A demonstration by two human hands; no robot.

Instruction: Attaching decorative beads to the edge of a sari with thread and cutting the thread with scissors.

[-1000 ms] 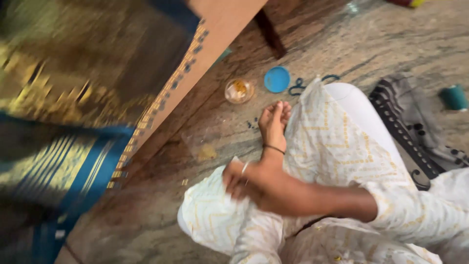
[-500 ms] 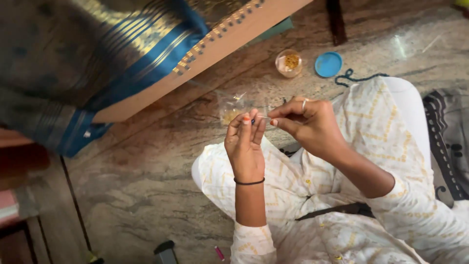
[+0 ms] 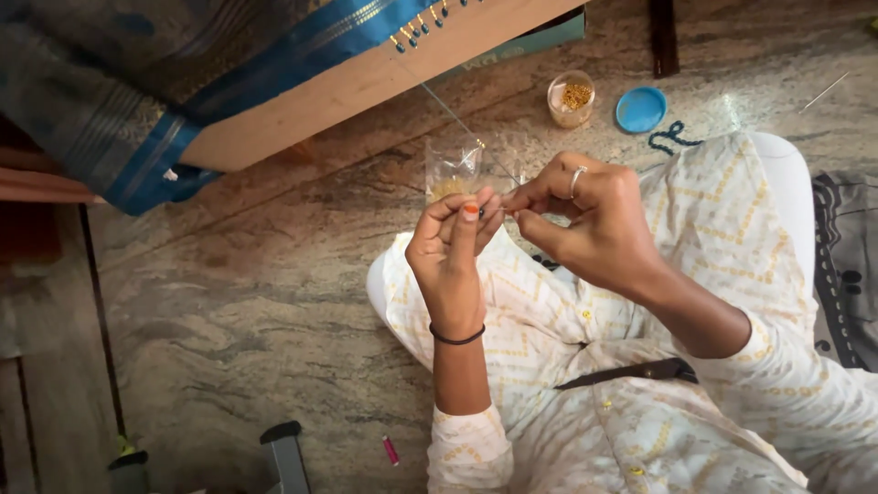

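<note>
Needle hidden between pinching left hand (image 3: 450,249), right hand (image 3: 585,220); thread (image 3: 450,112) faint.

A person sits on the floor (image 3: 274,302), hands raised together above the lap. The left hand (image 3: 450,252) and right hand (image 3: 585,220) meet fingertip to fingertip, just in front of a bag (image 3: 455,169) on the floor beyond them. A thread (image 3: 448,110) runs from the hands up to the frame (image 3: 366,87) at the top, where cloth (image 3: 137,82) is stretched over it. A jar (image 3: 571,99) stands right of the thread, its lid (image 3: 640,110) just beside it on the right. Scissors (image 3: 670,139) lie below the lid, near the knee.
</note>
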